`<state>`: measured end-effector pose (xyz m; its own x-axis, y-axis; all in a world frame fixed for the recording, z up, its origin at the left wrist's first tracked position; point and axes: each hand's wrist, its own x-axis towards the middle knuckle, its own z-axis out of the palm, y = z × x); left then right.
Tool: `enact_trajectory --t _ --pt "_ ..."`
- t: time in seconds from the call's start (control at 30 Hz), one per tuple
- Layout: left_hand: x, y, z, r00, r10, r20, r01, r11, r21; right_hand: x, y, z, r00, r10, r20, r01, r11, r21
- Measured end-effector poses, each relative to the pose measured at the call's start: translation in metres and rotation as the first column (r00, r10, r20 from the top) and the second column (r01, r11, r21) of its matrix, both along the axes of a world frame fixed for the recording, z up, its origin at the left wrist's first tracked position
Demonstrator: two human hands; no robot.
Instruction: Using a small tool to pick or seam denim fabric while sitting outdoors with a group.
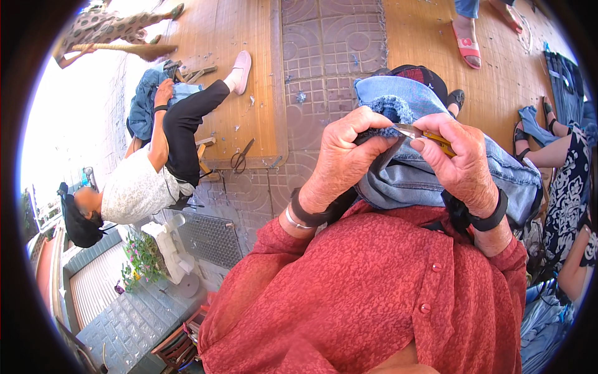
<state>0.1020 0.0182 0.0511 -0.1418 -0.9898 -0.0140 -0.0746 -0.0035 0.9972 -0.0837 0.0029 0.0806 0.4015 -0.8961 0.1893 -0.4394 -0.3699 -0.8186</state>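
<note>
Across my lap lies a light-blue denim garment (501, 168), with a frayed, fluffy band (393, 106) along its upper part. My left hand (349, 153) is closed, pinching the frayed denim edge between thumb and fingers. In my right hand (462, 159) is a small yellow-handled cutter (443, 143), its pointed metal blade touching or very close to the edge beside my left fingertips. The fingers hide much of the handle, so its exact kind does not show. Under the denim's far end is a black and red cloth item (420, 76).
At left a seated person (140, 193) handles blue denim (149, 93). Dark scissors (242, 157) lie on the floor mat near them, among scattered blue lint. Other people's legs (466, 37) and more denim (564, 81) are at right. A potted plant (143, 255) stands lower left.
</note>
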Motion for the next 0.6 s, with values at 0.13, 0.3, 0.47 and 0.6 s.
enact_trajectory --t 0.13,0.3,0.47,0.6 --pt "0.000 -0.003 0.000 1.000 -0.003 0.007 0.003 1.000 0.012 0.000 -0.002 -0.001 1.000 -0.006 -0.010 0.006 1.000 -0.026" --pt "0.003 -0.006 0.000 1.000 0.004 -0.028 -0.003 1.000 0.016 0.003 -0.006 -0.004 0.998 -0.015 0.060 0.014 1.000 0.015" --pt "0.004 -0.002 0.003 1.000 0.030 0.001 -0.030 1.000 -0.008 0.004 -0.003 0.008 0.994 -0.091 0.053 0.083 0.987 0.136" --pt "0.001 -0.005 -0.003 0.988 -0.011 -0.152 0.034 0.989 0.145 -0.002 0.003 0.001 0.996 -0.064 0.068 0.049 0.978 0.201"
